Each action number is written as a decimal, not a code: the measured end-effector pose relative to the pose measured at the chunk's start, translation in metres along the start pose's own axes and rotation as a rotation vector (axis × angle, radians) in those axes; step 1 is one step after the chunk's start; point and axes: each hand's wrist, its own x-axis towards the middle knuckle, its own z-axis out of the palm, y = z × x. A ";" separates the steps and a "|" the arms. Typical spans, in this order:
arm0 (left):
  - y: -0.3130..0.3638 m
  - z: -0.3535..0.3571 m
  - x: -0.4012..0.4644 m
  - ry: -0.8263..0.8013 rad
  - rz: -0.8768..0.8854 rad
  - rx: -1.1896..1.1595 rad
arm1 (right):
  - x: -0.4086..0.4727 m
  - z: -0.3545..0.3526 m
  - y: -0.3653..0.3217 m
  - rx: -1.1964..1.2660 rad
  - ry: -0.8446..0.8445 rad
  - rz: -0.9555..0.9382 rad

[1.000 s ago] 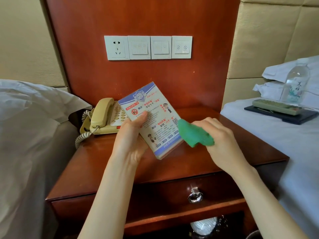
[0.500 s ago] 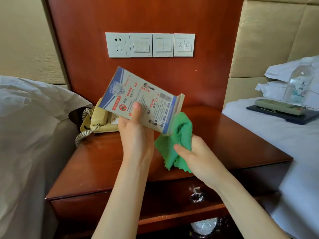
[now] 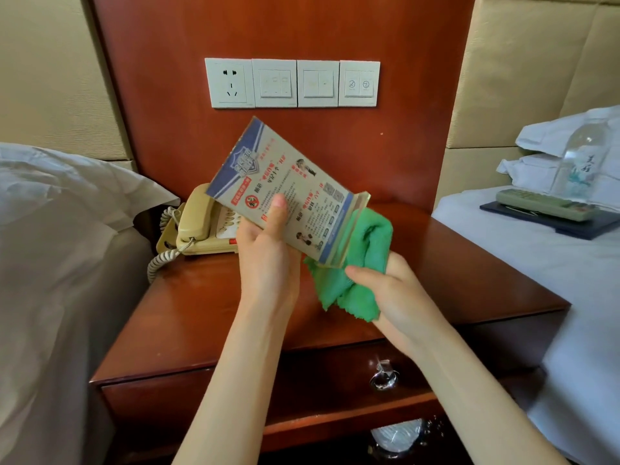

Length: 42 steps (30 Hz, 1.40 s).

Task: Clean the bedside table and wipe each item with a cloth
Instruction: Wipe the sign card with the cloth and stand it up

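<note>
Two hands busy, head view. Left hand [image 3: 268,253] pinching the sign holder [image 3: 285,193] up above the table's [image 3: 208,317] middle. Right hand [image 3: 392,297] curled round the cloth [image 3: 355,263] at its base. Likely rigid, slick plastic; best gripped by the edges. Cloth soft, limp.

A single head-worn view is given, aimed forward and down from close above the bedside table [image 3: 188,317]. The wall panel of switches [image 3: 292,83] is faced squarely, and beds are caught at both edges.
</note>
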 end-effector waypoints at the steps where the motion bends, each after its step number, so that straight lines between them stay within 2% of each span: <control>1: 0.000 0.000 0.000 -0.016 -0.025 0.020 | 0.002 -0.004 -0.005 0.013 0.021 -0.025; 4: 0.001 -0.006 0.001 -0.135 -0.113 0.162 | 0.008 -0.017 -0.017 0.079 0.118 -0.105; 6: 0.003 -0.013 0.003 -0.168 -0.129 0.253 | 0.013 -0.025 -0.018 0.001 0.189 -0.168; 7: 0.004 -0.017 0.004 -0.153 -0.122 0.286 | 0.015 -0.029 -0.017 -0.137 0.226 -0.215; 9: 0.005 -0.023 0.014 -0.098 -0.111 0.330 | 0.021 -0.038 -0.014 -0.568 0.269 -0.326; 13: 0.002 -0.025 0.065 -0.043 -0.096 0.533 | 0.037 -0.049 -0.003 -1.399 0.082 -0.303; 15: -0.002 -0.021 0.099 -0.118 -0.107 0.628 | 0.045 -0.051 -0.002 -1.633 -0.003 -0.323; 16: -0.004 -0.018 0.116 -0.149 -0.116 0.679 | 0.049 -0.052 -0.002 -1.674 -0.031 -0.324; 19: -0.014 -0.015 0.160 -0.205 -0.145 0.853 | 0.055 -0.057 -0.003 -1.607 -0.100 -0.251; 22: -0.025 -0.023 0.193 -0.230 -0.152 0.935 | 0.057 -0.061 0.001 -1.585 -0.093 -0.248; 28: -0.037 -0.054 0.241 -0.147 -0.206 0.969 | 0.060 -0.060 0.005 -1.588 -0.048 -0.276; 33: -0.048 -0.070 0.259 -0.121 -0.224 1.059 | 0.060 -0.061 0.006 -1.564 -0.042 -0.267; 37: -0.045 -0.072 0.267 -0.139 -0.195 1.234 | 0.062 -0.063 0.007 -1.560 -0.041 -0.277; 42: -0.041 -0.068 0.264 -0.114 -0.161 1.288 | 0.064 -0.067 0.010 -1.551 -0.022 -0.279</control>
